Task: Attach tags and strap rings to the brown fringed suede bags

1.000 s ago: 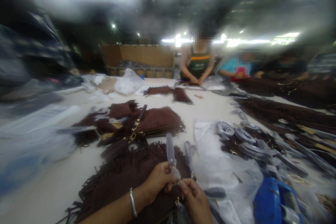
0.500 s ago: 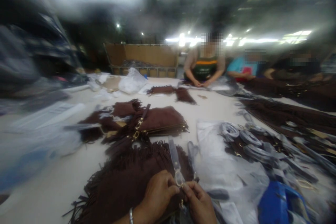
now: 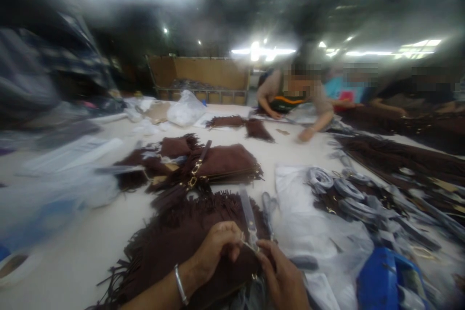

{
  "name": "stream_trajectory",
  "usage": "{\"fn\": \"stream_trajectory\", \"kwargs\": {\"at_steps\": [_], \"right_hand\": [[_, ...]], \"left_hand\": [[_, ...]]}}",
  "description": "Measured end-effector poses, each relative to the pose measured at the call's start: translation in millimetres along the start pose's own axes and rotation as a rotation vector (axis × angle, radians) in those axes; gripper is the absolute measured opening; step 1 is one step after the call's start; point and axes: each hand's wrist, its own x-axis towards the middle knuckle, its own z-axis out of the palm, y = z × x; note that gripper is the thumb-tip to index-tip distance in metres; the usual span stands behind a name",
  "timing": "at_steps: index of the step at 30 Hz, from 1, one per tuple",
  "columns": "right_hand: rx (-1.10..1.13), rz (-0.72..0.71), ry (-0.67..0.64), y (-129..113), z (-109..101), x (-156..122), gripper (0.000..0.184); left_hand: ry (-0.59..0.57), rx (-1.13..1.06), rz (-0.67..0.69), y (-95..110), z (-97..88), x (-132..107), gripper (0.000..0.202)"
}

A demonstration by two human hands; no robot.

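My left hand (image 3: 217, 248) and my right hand (image 3: 281, 276) meet low in the middle, both pinched on the metal clasp end of a grey wrapped strap (image 3: 249, 219) that points away from me. The hands hover over a brown fringed suede bag (image 3: 174, 256) lying on the white table (image 3: 87, 247). A silver bangle circles my left wrist. A second grey strap (image 3: 268, 210) lies just right of the held one.
More brown fringed bags (image 3: 218, 162) lie beyond. Bundled grey straps (image 3: 345, 193) on clear plastic sit to the right, with a blue object (image 3: 385, 276) at lower right. Clear plastic bags (image 3: 54, 189) lie left. A person (image 3: 290, 101) leans over the far table edge, others beside them.
My hands have stayed on the strap clasp, with the strap tilting slightly. The person across the table has leaned forward and reached a hand out onto the table.
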Motion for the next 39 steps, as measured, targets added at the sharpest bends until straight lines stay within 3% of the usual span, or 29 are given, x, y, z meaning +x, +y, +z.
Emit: {"fn": "stream_trajectory", "kwargs": {"at_steps": [5,9,14,19,22,28,31,35,39], "right_hand": [[-0.064,-0.047,-0.087,-6.3,2.1,7.2,0.027],[0.254,0.195,-0.079,1.0,0.3,11.3,0.038],[0.533,0.346,-0.086,16.7,7.4,13.3,0.047],[0.389,0.256,-0.015,11.6,8.2,7.1,0.043],[0.284,0.144,0.081,8.0,10.0,3.1,0.040],[0.447,0.267,0.122,14.2,17.5,3.7,0.042],[0.390,0.217,0.108,14.0,15.8,3.2,0.040],[0.224,0.149,0.087,9.5,10.9,1.9,0.037],[0.121,0.134,0.006,8.3,7.6,2.0,0.037]], "left_hand": [[-0.013,0.029,0.038,0.3,15.7,13.8,0.018],[0.122,0.153,0.051,-13.2,18.2,18.4,0.029],[0.080,0.415,0.058,-24.8,24.7,14.3,0.009],[0.127,0.573,0.125,-24.6,31.8,19.2,0.009],[0.124,0.511,0.074,-30.3,28.8,24.1,0.007],[0.072,0.373,0.030,-38.0,25.9,25.3,0.007],[0.012,0.340,-0.006,-34.7,28.2,26.1,0.009],[0.123,0.319,-0.095,-30.8,29.5,31.4,0.016],[0.218,0.301,-0.070,-33.0,31.6,32.4,0.019]]}}
